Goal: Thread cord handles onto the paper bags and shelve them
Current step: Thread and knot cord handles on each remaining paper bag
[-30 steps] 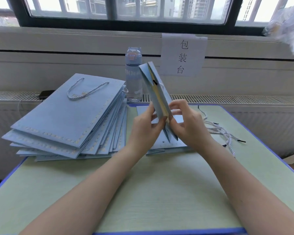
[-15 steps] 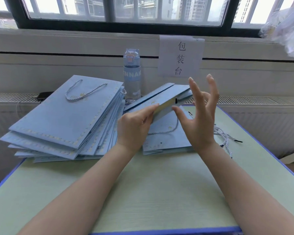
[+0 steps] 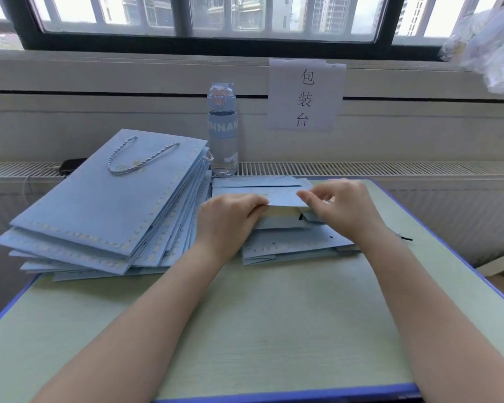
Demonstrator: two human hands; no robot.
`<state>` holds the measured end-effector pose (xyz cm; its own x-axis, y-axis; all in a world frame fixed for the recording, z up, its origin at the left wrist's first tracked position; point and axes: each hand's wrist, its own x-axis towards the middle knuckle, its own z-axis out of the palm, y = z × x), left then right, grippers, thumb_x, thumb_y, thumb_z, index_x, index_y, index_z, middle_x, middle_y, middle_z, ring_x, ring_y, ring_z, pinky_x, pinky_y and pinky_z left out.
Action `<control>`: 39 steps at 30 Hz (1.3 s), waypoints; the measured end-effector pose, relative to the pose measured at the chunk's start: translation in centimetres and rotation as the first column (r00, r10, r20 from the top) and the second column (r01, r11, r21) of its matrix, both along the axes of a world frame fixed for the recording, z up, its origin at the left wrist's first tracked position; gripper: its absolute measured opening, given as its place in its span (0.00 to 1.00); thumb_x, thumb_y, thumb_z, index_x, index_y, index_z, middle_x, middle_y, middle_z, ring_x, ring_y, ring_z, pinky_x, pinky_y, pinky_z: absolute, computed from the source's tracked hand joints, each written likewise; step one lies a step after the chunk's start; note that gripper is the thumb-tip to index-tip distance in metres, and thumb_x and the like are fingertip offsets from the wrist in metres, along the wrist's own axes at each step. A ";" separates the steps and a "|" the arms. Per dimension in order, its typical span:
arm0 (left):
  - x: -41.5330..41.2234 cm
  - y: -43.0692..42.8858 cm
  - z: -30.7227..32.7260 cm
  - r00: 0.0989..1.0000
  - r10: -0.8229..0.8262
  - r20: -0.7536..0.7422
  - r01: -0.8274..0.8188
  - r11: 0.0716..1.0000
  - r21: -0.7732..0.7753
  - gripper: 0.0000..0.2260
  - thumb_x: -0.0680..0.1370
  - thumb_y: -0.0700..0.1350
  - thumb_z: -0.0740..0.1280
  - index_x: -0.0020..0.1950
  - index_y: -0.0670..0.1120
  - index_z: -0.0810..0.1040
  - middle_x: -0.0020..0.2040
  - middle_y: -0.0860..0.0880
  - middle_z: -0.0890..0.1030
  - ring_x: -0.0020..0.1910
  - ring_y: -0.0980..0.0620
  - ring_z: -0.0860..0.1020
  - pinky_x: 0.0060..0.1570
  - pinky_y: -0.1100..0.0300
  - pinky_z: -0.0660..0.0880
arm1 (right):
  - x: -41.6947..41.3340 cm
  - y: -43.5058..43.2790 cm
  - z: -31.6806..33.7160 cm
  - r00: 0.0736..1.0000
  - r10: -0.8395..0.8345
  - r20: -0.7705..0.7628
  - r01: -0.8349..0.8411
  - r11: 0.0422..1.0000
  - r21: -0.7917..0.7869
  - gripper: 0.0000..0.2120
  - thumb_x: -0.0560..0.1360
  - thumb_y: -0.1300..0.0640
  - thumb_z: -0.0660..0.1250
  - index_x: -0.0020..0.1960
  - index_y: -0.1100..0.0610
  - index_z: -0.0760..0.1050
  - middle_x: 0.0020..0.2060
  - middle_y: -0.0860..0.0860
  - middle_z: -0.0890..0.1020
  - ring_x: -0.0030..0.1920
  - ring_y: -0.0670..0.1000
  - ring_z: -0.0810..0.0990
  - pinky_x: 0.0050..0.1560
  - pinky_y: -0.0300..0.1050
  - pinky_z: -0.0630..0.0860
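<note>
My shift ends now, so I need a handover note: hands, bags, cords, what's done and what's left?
Left grip holds the working bag at its left edge; right grip pinches its right end.
The bag is low over the small unthreaded stack.
Done: pile of bags at left, top one with cord handle.
Left: thread the stack, shelve everything; a loose cord end shows beside the right wrist.

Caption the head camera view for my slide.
Left hand and right hand grip a flat blue paper bag above the unthreaded pile, beside the finished stack.
</note>
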<state>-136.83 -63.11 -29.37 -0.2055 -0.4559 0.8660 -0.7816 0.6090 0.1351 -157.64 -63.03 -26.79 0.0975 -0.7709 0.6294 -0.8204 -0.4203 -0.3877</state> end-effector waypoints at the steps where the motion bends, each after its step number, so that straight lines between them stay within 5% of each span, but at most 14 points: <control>1: 0.1 -0.1 -0.3 0.998 -0.036 0.051 0.035 0.999 0.019 0.03 0.70 0.47 0.71 0.39 0.52 0.85 0.34 0.56 0.83 0.30 0.53 0.81 0.30 0.67 0.71 | -0.3 0.0 0.0 1.000 -0.004 -0.004 0.004 0.994 0.114 0.12 0.74 0.44 0.67 0.37 0.49 0.81 0.30 0.41 0.77 0.41 0.52 0.77 0.51 0.54 0.74; 7: 0.6 -0.7 -1.1 0.985 -0.131 0.108 0.108 0.973 0.203 0.05 0.71 0.52 0.69 0.40 0.54 0.84 0.36 0.56 0.84 0.33 0.51 0.82 0.27 0.54 0.77 | -4.1 -1.3 -0.7 0.959 -0.266 -0.096 0.281 0.857 0.433 0.12 0.75 0.59 0.63 0.56 0.50 0.80 0.50 0.49 0.81 0.52 0.52 0.76 0.55 0.49 0.74; 10: 0.5 -0.5 -1.0 0.974 -0.152 0.166 0.101 0.954 0.281 0.03 0.73 0.49 0.71 0.43 0.53 0.85 0.39 0.54 0.85 0.37 0.49 0.82 0.32 0.54 0.78 | -5.0 -1.8 -1.9 0.939 -0.288 -0.187 0.343 0.763 0.548 0.11 0.72 0.65 0.63 0.49 0.58 0.81 0.49 0.54 0.82 0.49 0.55 0.76 0.49 0.46 0.75; 12: 0.4 -0.4 -0.9 0.948 -0.184 0.261 0.065 0.912 0.406 0.07 0.76 0.44 0.69 0.50 0.53 0.84 0.46 0.54 0.85 0.46 0.48 0.82 0.40 0.54 0.77 | -5.1 -2.1 -2.2 0.928 -0.330 -0.172 0.369 0.755 0.542 0.10 0.73 0.65 0.63 0.47 0.58 0.82 0.49 0.56 0.83 0.51 0.57 0.78 0.52 0.49 0.77; 16: 0.3 -0.3 -0.6 0.908 -0.215 0.359 -0.002 0.856 0.517 0.15 0.76 0.40 0.63 0.59 0.54 0.80 0.56 0.56 0.82 0.55 0.52 0.78 0.49 0.55 0.75 | -5.4 -2.3 -2.4 0.906 -0.389 -0.166 0.414 0.739 0.532 0.14 0.76 0.62 0.62 0.59 0.56 0.79 0.56 0.59 0.80 0.58 0.59 0.75 0.57 0.48 0.73; 23: 0.4 -0.2 -0.6 0.919 -0.220 0.328 0.023 0.858 0.513 0.14 0.78 0.42 0.63 0.59 0.56 0.80 0.50 0.52 0.84 0.51 0.48 0.80 0.46 0.56 0.76 | -5.1 -2.2 -1.5 0.885 -0.451 -0.115 0.461 0.815 0.350 0.22 0.73 0.67 0.60 0.66 0.55 0.71 0.55 0.57 0.79 0.62 0.60 0.69 0.58 0.51 0.66; 30: 0.1 -0.1 -0.8 0.931 -0.224 0.287 0.064 0.876 0.477 0.12 0.80 0.42 0.63 0.59 0.54 0.81 0.49 0.51 0.85 0.49 0.47 0.81 0.44 0.59 0.73 | -5.0 -2.2 -2.4 0.854 -0.451 -0.257 0.517 0.686 0.513 0.16 0.77 0.61 0.59 0.64 0.56 0.73 0.60 0.59 0.76 0.63 0.60 0.69 0.59 0.50 0.67; 34: 0.0 0.0 -0.9 0.941 -0.240 0.241 0.123 0.901 0.417 0.13 0.78 0.43 0.60 0.55 0.52 0.83 0.45 0.50 0.85 0.44 0.44 0.83 0.40 0.52 0.79 | -4.5 -1.9 -1.2 0.856 -0.513 -0.061 0.494 0.778 0.388 0.18 0.73 0.69 0.59 0.62 0.64 0.74 0.58 0.64 0.74 0.60 0.63 0.70 0.56 0.49 0.68; 39: -0.2 -0.1 -1.1 0.964 -0.211 0.160 0.162 0.948 0.274 0.12 0.74 0.40 0.62 0.50 0.50 0.84 0.41 0.52 0.85 0.36 0.46 0.82 0.30 0.51 0.78 | -2.8 -0.5 0.8 0.895 -0.244 0.373 0.286 0.956 -0.060 0.13 0.77 0.69 0.58 0.55 0.63 0.79 0.51 0.58 0.74 0.43 0.53 0.76 0.43 0.21 0.62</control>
<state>-137.04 -63.16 -30.49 -0.4535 -0.5948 0.6637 -0.6832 0.7103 0.1697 -160.43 -63.54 -26.01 -0.3484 -0.6602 0.6654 -0.7219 -0.2639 -0.6398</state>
